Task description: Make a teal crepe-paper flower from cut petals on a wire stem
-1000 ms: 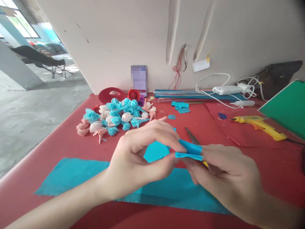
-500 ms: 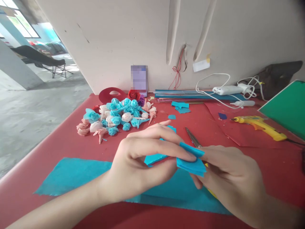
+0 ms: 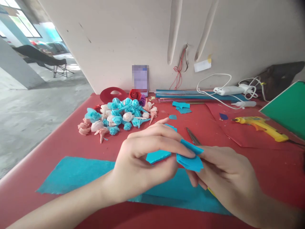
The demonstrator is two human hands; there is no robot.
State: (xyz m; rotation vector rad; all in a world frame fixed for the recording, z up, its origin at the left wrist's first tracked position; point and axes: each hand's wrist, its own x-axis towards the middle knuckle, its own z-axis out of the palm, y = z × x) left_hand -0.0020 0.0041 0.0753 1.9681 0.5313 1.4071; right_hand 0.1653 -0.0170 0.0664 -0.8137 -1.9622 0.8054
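Observation:
Between my two hands is a small folded piece of blue crepe paper (image 3: 190,162), its layers stacked. My left hand (image 3: 147,159) pinches it between thumb and forefinger from the left. From the right, my right hand (image 3: 228,175) grips its other edge, thumb and fingertips closed. Below them a long blue crepe paper strip (image 3: 78,175) lies flat on the red table (image 3: 133,216). Another cut blue piece (image 3: 158,156) shows behind my left hand. Scissors (image 3: 193,136) lie partly hidden behind my right hand, with a bit of yellow handle visible.
A heap of blue, white and pink paper roses (image 3: 119,116) sits at the back left, by a phone (image 3: 140,78) against the wall. Blue scraps (image 3: 182,107) lie mid-back. To the right are a yellow glue gun (image 3: 262,127), a white power strip (image 3: 228,90) with cables and a green board (image 3: 286,108).
The folded blue paper has tilted slightly in my fingers, and my right hand has shifted a little. Both hands keep their pinch on it. The view has moved slightly.

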